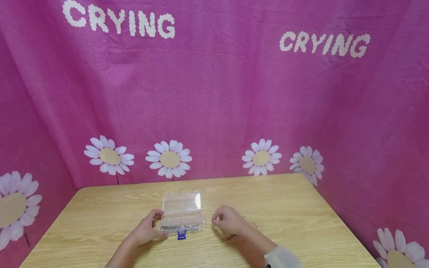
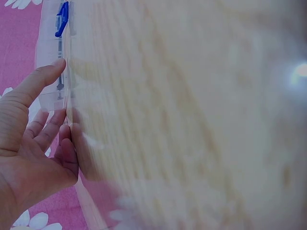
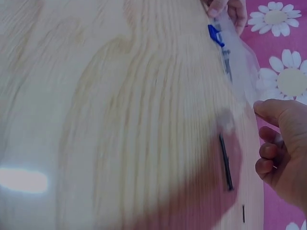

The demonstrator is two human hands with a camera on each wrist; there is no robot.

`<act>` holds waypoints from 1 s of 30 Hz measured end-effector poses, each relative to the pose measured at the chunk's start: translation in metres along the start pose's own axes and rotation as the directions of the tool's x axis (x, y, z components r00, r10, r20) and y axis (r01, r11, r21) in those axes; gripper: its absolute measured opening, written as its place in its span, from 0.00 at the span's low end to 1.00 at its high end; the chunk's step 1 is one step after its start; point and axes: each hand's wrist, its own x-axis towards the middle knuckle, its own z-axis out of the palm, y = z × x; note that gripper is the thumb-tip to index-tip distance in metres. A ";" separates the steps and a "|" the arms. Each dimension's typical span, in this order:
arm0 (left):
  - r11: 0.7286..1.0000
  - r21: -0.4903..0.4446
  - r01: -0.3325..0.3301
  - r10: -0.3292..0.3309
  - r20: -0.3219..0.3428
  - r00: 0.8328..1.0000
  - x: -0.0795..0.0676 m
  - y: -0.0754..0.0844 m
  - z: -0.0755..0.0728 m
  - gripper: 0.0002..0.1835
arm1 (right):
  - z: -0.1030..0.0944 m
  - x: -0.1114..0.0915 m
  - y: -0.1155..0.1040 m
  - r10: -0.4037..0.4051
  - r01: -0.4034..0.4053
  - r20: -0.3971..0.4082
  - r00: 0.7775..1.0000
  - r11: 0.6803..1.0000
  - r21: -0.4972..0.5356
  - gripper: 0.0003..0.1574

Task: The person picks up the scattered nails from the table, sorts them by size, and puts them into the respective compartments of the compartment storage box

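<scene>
A clear plastic box (image 1: pixel 182 217) with a blue latch (image 1: pixel 181 234) lies on the table with its lid raised back. Several thin dark nail-like pieces show in its front part. My left hand (image 1: pixel 148 227) grips its left side, thumb by the front corner and fingers along the edge; in the left wrist view the thumb lies close to those pieces. Just right of the box, my right hand (image 1: pixel 228 220) is held with bent fingers and thumb near the index finger. Nothing shows between them. Under this hand, a dark nail (image 3: pixel 225 163) lies on the wood.
A smaller dark piece (image 3: pixel 243 213) lies near that nail. Another small piece (image 1: pixel 255 225) is right of the right hand. The light wooden table (image 1: pixel 288 201) is backed by a pink curtain (image 1: pixel 214 93) with daisies and white lettering.
</scene>
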 end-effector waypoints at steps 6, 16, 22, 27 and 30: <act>1.000 -0.014 0.008 -0.008 0.002 1.000 0.000 0.000 -0.001 0.40 | -0.011 -0.013 0.010 -0.014 0.014 0.013 1.000 1.000 -0.001 0.05; 1.000 0.013 0.014 -0.014 0.002 1.000 0.000 -0.002 -0.001 0.40 | -0.026 -0.031 0.024 -0.024 0.026 0.042 0.999 0.999 -0.041 0.04; 1.000 0.000 0.021 -0.021 -0.004 1.000 0.000 -0.002 0.001 0.39 | -0.033 -0.043 0.027 0.002 -0.002 0.108 0.994 1.000 0.001 0.05; 1.000 0.007 0.021 -0.021 -0.012 1.000 0.000 -0.002 0.001 0.40 | -0.039 -0.050 0.030 -0.002 0.002 0.144 0.990 1.000 0.002 0.04; 1.000 0.007 0.023 -0.023 -0.015 1.000 0.000 -0.001 0.001 0.40 | -0.041 -0.053 0.034 -0.005 0.006 0.151 0.988 1.000 -0.005 0.03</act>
